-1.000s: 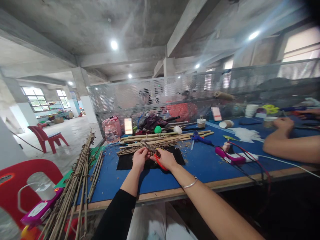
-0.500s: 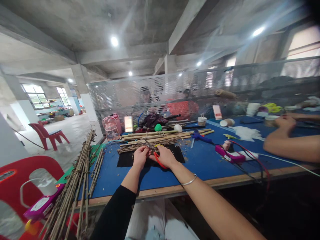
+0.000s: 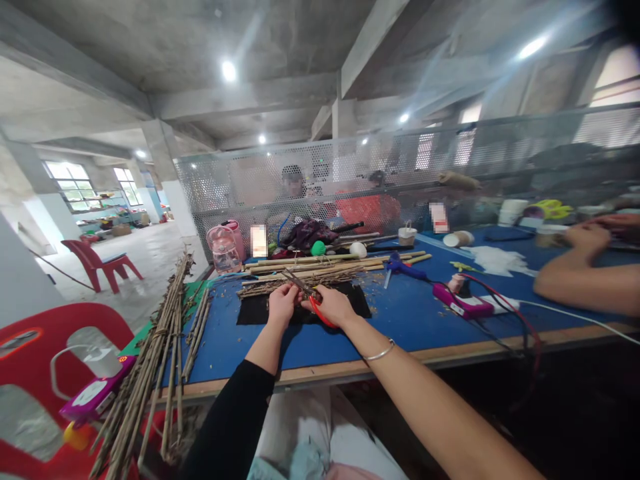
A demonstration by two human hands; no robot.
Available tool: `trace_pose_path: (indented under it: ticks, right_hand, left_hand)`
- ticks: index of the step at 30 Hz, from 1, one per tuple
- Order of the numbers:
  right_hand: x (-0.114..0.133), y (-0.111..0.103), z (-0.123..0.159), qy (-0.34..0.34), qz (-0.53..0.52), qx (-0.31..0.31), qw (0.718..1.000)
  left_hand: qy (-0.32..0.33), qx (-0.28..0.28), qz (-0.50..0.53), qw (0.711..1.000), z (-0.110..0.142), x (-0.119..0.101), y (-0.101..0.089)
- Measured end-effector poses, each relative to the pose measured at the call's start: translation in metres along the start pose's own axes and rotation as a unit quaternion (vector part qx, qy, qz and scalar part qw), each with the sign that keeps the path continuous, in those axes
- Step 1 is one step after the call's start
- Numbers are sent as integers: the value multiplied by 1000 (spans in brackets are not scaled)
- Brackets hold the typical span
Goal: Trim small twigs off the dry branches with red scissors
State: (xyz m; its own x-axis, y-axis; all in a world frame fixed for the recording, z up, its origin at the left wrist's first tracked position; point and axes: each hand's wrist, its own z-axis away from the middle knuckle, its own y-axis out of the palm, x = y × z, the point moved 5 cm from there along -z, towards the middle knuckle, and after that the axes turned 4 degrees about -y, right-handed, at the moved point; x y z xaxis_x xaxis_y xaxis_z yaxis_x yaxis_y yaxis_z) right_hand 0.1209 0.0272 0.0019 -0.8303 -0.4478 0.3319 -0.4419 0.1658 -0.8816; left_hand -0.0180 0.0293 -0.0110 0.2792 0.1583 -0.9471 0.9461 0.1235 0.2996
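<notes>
My right hand (image 3: pixel 334 305) is wrapped round a pair of scissors (image 3: pixel 321 312) with red-orange handles, its blades pointing up and left toward my other hand. Close beside the blades, my left hand (image 3: pixel 281 304) is closed in a pinch; whatever lies between its fingers is too small to make out. Both hands are over a black mat (image 3: pixel 255 315) on the blue tabletop (image 3: pixel 310 357). Thin brown twigs (image 3: pixel 255 289) lie along the mat's far edge, just beyond my fingers. Behind them are longer pale sticks (image 3: pixel 340 264).
A bundle of long stalks (image 3: pixel 155 347) leans over the table's left end by a red chair (image 3: pixel 65 320). At right lie a blue glue gun (image 3: pixel 406 268), a purple power strip (image 3: pixel 463 303) with cables, and a co-worker's arm (image 3: pixel 585 283). A perforated metal screen (image 3: pixel 240 193) stands behind.
The camera view has shifted slightly. Both hands stay close together over the mat, with the scissors still in my right hand. Little else differs.
</notes>
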Motion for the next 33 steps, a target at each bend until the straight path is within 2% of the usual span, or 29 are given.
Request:
trace_pose_path:
  ticks: [7,18,33]
  right_hand:
    - [-1,0,-1,3,4,-8,1000]
    - [6,-5,1,-37,-1,-36,999]
    - [2,-3,1,7,22,4,1000]
  left_hand:
    - [7,-24,14,1000,-2,0,-4]
    - [-10,-14,6,1000,-3,3,-2]
    - [-1,-19,-5,1000,-4,3,-5]
